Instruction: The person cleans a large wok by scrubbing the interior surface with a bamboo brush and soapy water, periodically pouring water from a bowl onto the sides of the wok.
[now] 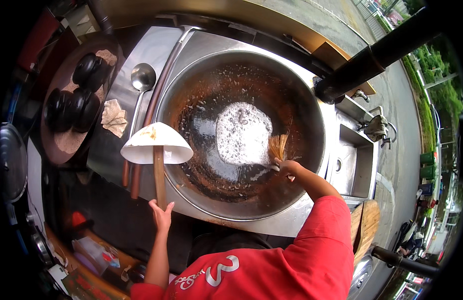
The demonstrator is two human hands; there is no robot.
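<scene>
A large round wok point(301, 115) with brown-stained walls is set into the steel counter in front of me. Foamy white liquid point(243, 132) lies in the middle of its bottom. My right hand point(286, 168) is closed around a straw brush point(278, 146), its bristles inside the wok at the right of the foam. At the left, my left hand point(162, 215) grips the wooden handle of a big scoop point(154, 142). The scoop's white, stained bowl is raised over the wok's left rim.
Left of the wok lie a metal ladle point(143, 77), a long wooden-handled tool point(164, 82) and a crumpled cloth point(114, 118). Black lidded pots point(73, 107) stand on an oval tray further left. A steel sink point(349, 160) with taps adjoins on the right, near a black pole point(371, 57).
</scene>
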